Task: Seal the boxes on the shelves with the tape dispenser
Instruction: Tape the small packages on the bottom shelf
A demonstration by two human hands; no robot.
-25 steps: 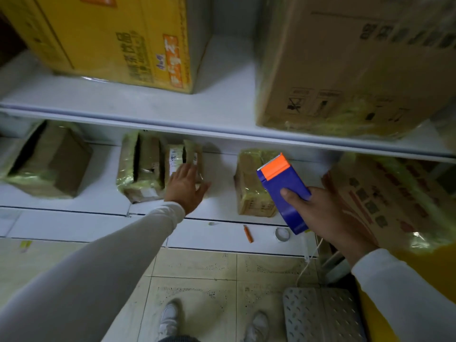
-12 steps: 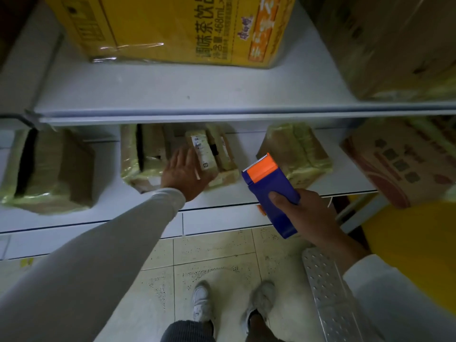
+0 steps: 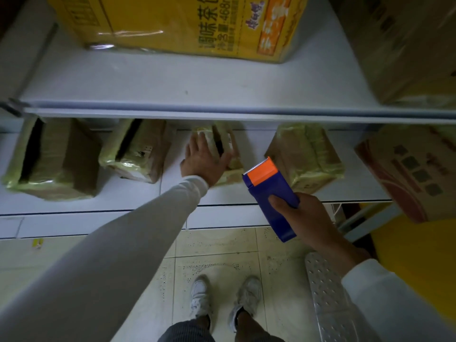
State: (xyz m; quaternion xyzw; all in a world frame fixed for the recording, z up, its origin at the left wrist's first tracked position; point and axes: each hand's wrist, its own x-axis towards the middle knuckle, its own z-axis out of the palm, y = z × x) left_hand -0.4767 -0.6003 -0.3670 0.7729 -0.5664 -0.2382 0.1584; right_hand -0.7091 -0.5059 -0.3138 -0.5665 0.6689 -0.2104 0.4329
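While several boxes on the lower shelf (image 3: 222, 197) already look wrapped in glossy tape, the small box (image 3: 228, 149) under the left hand (image 3: 203, 160) seems next; that grip lies flat, fingers spread. The right hand (image 3: 304, 217) is clamped on the tape dispenser (image 3: 270, 193), blue with orange toothed head, held just before the shelf edge.

A single head-worn wide-angle camera looks steeply down past the white shelves (image 3: 172, 104) to the tiled floor (image 3: 222, 245), close in.
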